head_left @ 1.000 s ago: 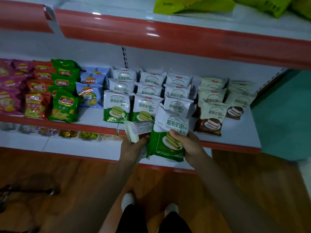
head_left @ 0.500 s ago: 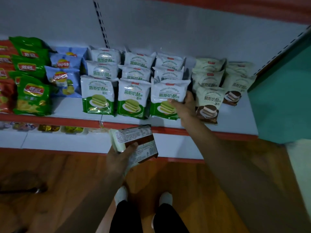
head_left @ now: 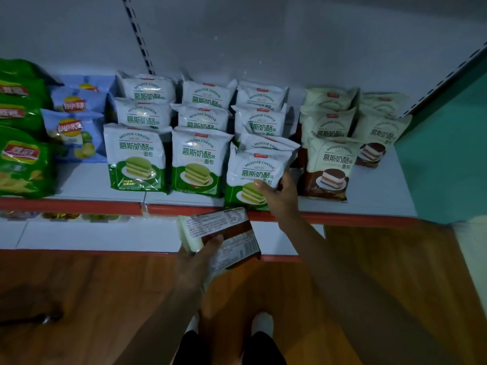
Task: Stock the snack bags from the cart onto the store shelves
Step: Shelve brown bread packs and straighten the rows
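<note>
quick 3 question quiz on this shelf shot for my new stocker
1. True or false: the right hand grips a green bag at the front of the shelf.
2. What does the left hand hold? A) a blue chip bag B) a brown pack, barcode side showing C) nothing
3. Fill in: the brown bags stand to the ___ of the green rows.
Key: 1 true; 2 B; 3 right.
</note>
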`<state>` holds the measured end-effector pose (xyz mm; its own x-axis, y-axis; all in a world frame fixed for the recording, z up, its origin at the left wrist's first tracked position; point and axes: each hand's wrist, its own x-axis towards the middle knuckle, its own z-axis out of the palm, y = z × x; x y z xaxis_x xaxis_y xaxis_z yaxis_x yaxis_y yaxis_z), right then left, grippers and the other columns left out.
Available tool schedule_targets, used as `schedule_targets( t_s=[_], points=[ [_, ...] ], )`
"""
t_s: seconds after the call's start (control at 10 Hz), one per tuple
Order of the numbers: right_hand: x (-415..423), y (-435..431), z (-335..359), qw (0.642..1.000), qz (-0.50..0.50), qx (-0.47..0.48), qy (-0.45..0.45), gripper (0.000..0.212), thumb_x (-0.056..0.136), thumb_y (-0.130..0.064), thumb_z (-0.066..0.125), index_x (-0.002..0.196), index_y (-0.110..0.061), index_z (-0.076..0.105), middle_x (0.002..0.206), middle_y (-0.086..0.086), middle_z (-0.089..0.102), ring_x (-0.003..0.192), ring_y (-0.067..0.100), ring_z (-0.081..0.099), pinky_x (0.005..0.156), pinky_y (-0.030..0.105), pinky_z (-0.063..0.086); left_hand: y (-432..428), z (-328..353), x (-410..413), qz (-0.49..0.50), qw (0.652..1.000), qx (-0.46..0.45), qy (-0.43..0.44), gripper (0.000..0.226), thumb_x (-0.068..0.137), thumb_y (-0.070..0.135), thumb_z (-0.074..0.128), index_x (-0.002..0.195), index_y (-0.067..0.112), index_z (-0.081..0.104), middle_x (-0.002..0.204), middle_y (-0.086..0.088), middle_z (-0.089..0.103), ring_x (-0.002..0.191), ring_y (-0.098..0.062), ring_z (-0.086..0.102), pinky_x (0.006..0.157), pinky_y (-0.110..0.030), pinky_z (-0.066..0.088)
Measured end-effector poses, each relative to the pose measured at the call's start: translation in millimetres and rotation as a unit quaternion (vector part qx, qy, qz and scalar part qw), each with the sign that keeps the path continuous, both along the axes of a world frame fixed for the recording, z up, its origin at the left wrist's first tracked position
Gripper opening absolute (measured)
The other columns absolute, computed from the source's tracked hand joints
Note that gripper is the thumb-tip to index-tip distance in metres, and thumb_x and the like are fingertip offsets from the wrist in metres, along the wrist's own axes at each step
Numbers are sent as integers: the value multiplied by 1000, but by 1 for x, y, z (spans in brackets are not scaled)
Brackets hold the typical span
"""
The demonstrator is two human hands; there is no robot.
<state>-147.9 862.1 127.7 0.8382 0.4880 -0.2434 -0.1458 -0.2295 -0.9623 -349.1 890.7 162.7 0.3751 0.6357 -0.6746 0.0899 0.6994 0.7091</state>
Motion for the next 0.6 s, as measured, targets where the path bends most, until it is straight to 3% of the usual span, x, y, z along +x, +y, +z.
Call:
schedule_targets(
  t_s=[0.1,0.2,0.3,0.4,0.5,0.6],
  points=[
    [-2,-1,3,999,0,-5,-33,36,76,-6,76,104,-19,57,101,-2,65,86,1,62,73,17,54,0,1,-4,-22,1000,10,15,40,80,8,69,118,8,57,107,-18,67,89,-30,67,61,-36,60],
    [-5,0,8,998,-48,14,-40,46,72,-11,81,106,-26,53,103,-10,63,93,2,64,78,24,57,3,1,-10,-30,999,16,27,36,79,9,70,113,10,60,107,-19,68,91,-33,68,73,-48,58],
    [-6,3,12,994,-98,50,-28,55,72,-17,82,114,-31,49,106,-14,58,96,7,63,76,21,56,7,4,-14,-29,999,20,18,32,80,5,67,112,7,60,99,-15,69,83,-28,68,51,-30,57],
    [1,9,17,995,-74,61,4,43,78,-7,76,109,-25,53,99,-15,59,90,2,61,72,13,53,8,8,-16,-28,999,13,19,33,82,2,65,113,5,58,94,-13,68,79,-25,66,44,-22,52],
    [3,19,19,998,-43,35,2,38,78,-8,75,111,-19,60,108,2,68,102,15,64,91,35,54,10,3,-20,-23,999,6,38,30,81,6,67,110,7,60,99,-16,68,83,-27,67,45,-24,54],
    [2,24,21,999,-37,16,22,51,83,-8,70,130,-9,53,122,8,64,113,20,60,100,41,48,16,-8,-22,-52,997,20,46,16,80,15,71,93,15,62,102,-15,69,96,-32,66,75,-40,60]
  ],
)
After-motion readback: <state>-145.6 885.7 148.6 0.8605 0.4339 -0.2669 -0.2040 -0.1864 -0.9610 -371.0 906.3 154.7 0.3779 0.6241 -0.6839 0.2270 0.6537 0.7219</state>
